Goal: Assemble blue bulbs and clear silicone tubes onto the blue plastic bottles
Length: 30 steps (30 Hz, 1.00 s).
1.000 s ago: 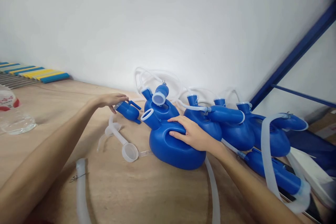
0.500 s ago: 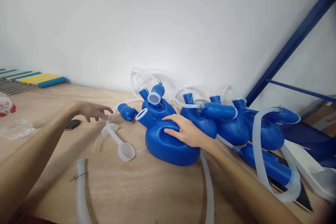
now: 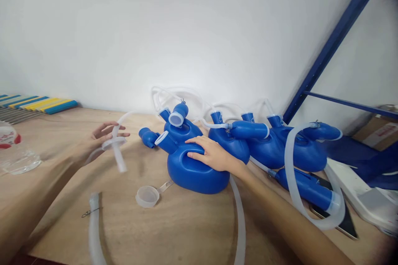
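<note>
My left hand [image 3: 105, 137] is closed around a translucent plastic tube with a round cap [image 3: 113, 143] on it, lifted off the table. The tube's short straight end points down below the cap, and its other end curves up behind the fingers. My right hand [image 3: 209, 153] grips a blue plastic urinal bottle [image 3: 199, 180] by its handle, the thumb in the hollow. The bottle stands on the table, its white-rimmed open neck [image 3: 161, 137] tilted left. A translucent lid [image 3: 147, 196] on a strap lies in front of it.
More blue bottles [image 3: 276, 147] with tubes stand to the right and behind. A small blue funnel piece [image 3: 148, 137] lies left of the neck. A thick hose with a wire clip [image 3: 94, 211] is in front. A clear jar [image 3: 18, 153] and foam-handled rods [image 3: 40, 105] are at left.
My left hand has taken hold of the capped tube and lifted it off the table, away from the strapped lid. My right hand stays on the bottle; the view has shifted slightly.
</note>
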{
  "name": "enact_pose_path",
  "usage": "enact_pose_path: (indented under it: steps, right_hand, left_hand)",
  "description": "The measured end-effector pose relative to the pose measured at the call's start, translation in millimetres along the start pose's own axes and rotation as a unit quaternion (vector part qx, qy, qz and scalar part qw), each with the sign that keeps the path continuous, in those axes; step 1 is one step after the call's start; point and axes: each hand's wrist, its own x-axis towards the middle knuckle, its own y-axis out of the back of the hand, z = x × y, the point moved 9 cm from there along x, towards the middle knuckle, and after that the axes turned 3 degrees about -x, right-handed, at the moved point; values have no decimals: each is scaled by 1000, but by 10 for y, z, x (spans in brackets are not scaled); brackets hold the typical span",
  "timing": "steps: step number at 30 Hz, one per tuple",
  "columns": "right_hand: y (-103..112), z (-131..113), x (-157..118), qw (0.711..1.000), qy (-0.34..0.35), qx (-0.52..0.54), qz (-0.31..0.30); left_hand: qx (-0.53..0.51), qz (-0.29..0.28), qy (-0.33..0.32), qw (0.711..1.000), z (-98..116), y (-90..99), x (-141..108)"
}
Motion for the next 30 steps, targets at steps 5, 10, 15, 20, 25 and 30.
enact_pose_path:
  steps: [5, 10, 15, 20, 25, 30]
  right_hand:
    - [6, 7, -2, 1000, 7, -2, 9]
    - [21, -7, -9, 1000, 10, -7, 13]
    - [30, -25, -9, 1000, 14, -12, 14]
    - [30, -21, -11, 1000, 5, -16, 18]
    - [20, -25, -10, 1000, -14, -7, 2]
    - [38, -62, -11, 1000, -3, -12, 19]
  left_hand:
    - [-93, 34, -74, 992, 556, -717, -41]
    - [-61, 7, -82, 995, 851, -1347, 89]
    - [13, 100, -159, 982, 770, -1273, 261]
    - [47, 147, -152, 976, 565, -1075, 353]
    - [-3, 276, -130, 952, 503, -739, 312]
    - [165, 129, -97, 973, 220, -1394, 109]
